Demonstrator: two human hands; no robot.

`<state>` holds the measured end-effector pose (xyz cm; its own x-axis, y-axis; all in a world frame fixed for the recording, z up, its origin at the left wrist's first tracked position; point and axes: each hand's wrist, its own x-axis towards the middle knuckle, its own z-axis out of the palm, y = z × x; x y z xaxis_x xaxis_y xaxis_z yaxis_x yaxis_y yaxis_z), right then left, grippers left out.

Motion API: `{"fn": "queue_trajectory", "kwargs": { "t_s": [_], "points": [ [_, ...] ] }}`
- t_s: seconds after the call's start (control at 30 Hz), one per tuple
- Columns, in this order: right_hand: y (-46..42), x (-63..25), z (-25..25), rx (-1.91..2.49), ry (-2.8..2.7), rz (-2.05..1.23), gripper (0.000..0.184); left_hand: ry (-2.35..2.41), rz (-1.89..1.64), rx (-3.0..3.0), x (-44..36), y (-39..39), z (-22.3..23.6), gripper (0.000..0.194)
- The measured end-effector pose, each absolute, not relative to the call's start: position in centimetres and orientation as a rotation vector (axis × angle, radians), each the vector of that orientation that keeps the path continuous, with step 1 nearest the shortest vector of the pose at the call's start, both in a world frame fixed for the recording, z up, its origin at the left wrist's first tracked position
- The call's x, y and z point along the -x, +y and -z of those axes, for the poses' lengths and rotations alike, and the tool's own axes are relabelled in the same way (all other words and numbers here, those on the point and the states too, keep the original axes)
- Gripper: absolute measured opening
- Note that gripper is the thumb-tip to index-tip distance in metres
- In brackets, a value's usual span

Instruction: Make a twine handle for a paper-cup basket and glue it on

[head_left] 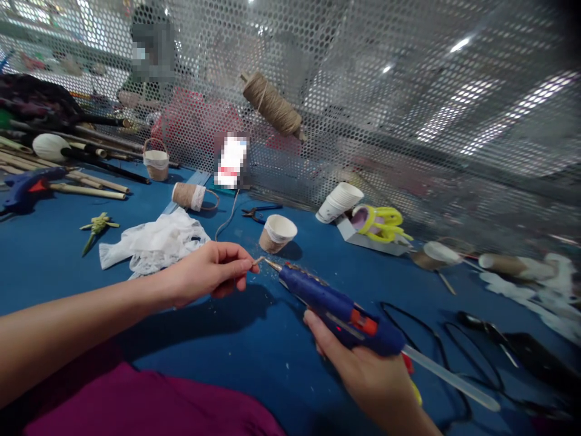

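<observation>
Between the thumb and fingers of my left hand (222, 269) is a short piece of twine (258, 260), its end sticking out to the right. My right hand (363, 369) grips a blue glue gun (331, 303) with a clear glue stick out of its back. The metal nozzle (273, 265) meets or nearly meets the twine's end. Just behind stands a small paper cup wrapped in twine and lace (276, 233). White lace (158, 239) lies heaped beyond my left forearm.
Two small twine baskets (157, 165) are at the back left, one on its side. Pliers (258, 212), stacked paper cups (340, 201) and yellow-handled scissors (384, 223) lie along the mesh. Another glue gun (31, 188) rests left. A black cord (436, 339) loops at right.
</observation>
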<state>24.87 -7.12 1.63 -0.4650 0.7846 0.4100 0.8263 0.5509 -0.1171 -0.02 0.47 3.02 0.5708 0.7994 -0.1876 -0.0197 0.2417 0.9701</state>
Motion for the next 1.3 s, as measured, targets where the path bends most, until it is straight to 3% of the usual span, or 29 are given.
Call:
{"fn": "queue_trajectory", "kwargs": {
  "t_s": [0.13,0.3,0.47,0.73,1.0,1.17,1.3],
  "points": [
    [-7.0,-23.2,-2.9,1.529,-1.974,-0.271,0.021,0.784,-0.652,-1.178,0.0,0.6,-2.8,0.017],
    [-5.6,-23.4,-4.0,1.637,-1.442,-0.717,0.028,0.819,-0.641,-1.177,0.1,0.5,-2.9,0.017],
    [-2.1,-26.7,-4.0,1.617,-0.989,-0.679,0.039,0.826,-0.63,-1.162,0.2,0.3,-3.4,0.016],
    [2.3,-30.4,-1.6,2.033,-1.119,-0.561,0.03,0.842,-0.667,-1.157,0.2,0.1,-3.8,0.01],
    [3.8,-31.4,-1.2,2.317,-1.383,-0.165,0.045,0.803,-0.651,-1.161,0.3,0.0,-4.0,0.013],
    [1.4,-27.2,-3.2,2.146,-1.62,-0.038,0.02,0.777,-0.637,-1.15,0.2,-0.2,-4.1,0.013],
    [-1.7,-21.7,-5.2,1.572,-1.855,-0.4,0.027,0.767,-0.604,-1.152,0.0,-0.5,-4.3,0.014]
  ]
}}
